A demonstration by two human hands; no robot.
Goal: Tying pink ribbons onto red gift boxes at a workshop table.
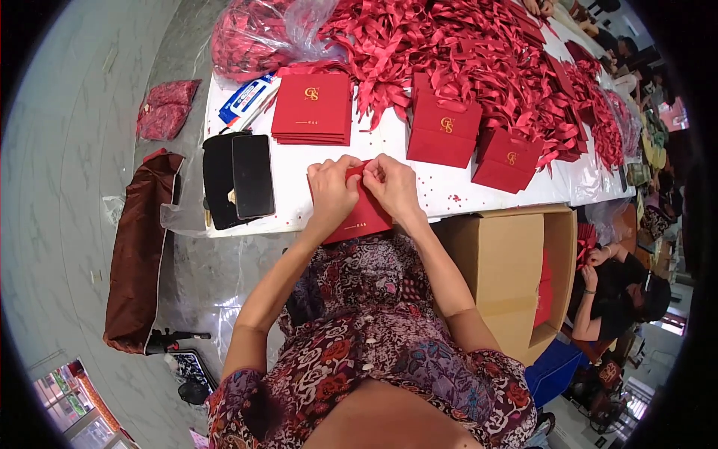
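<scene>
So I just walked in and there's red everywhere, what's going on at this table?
A person seated at the white table holds a flat red paper bag in both hands, left hand and right hand pinching its top edge. Finished bags stand beside heaped red ribbons; a stack of flat bags and a phone lie nearby.

Red paper bag [360, 213], red ribbons [464, 45], white table [389, 142]

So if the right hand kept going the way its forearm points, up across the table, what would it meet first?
Past the red bag it pinches, the right hand would probably cross bare white table, then meet the ribbon pile. Depth is unclear; the standing bag lies just right of that line.
</scene>
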